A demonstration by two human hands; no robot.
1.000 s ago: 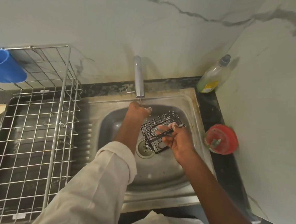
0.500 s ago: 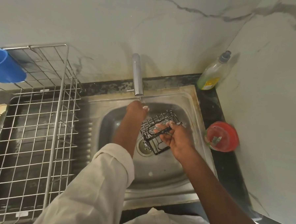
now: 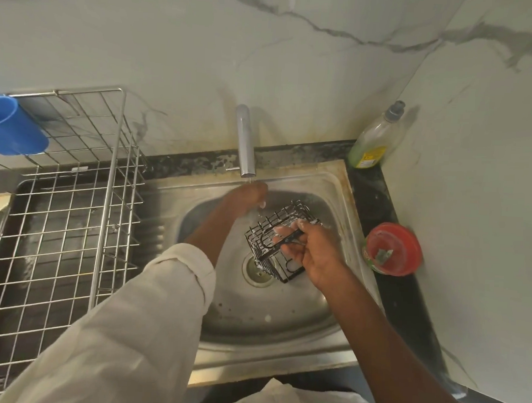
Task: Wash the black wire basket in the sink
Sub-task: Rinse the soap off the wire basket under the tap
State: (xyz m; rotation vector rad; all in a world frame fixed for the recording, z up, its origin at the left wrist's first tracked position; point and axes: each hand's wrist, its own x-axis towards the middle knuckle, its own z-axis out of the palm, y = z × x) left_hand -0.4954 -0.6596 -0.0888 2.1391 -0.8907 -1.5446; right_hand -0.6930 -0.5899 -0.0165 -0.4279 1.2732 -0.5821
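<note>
Landmark for all positions: the sink (image 3: pixel 330 186).

Left of the sink, one steel wire drying rack (image 3: pixel 73 216) is sitting over the draining board, and one blue plastic container (image 3: pixel 11 126) is hanging at its far left corner.

At the sink's back rim, one chrome tap (image 3: pixel 245 141) is pointing down into the bowl. A thin thread of water is showing at its spout. The left hand (image 3: pixel 246 198) is reaching under that spout, fingers curved downward; whether it is gripping anything I cannot tell, since motion blur is hiding the fingertips. White sleeve (image 3: pixel 148 303) on that arm.

Inside the sink, just above the one drain (image 3: pixel 259 270), the black wire basket (image 3: pixel 279 240) is being held tilted on a corner. The right hand (image 3: pixel 311 250) is grasping it, fingers pinching its rim wires. White suds are showing on the fingers and on the upper wires.

Right of the sink, on the dark counter: one dish soap bottle (image 3: pixel 377 139) at the back corner, one red round tub (image 3: pixel 393 249) beside the sink's right rim.

Progress, as judged: soaping appears done or mostly done, since lather is present. Rinsing is only beginning; the basket is sitting beside the stream, not under it. Left: rinse all faces, shake off, set to dry.

Count: baskets 1, hands 2, tap 1, rack 1, bottle 1, tub 1.
</note>
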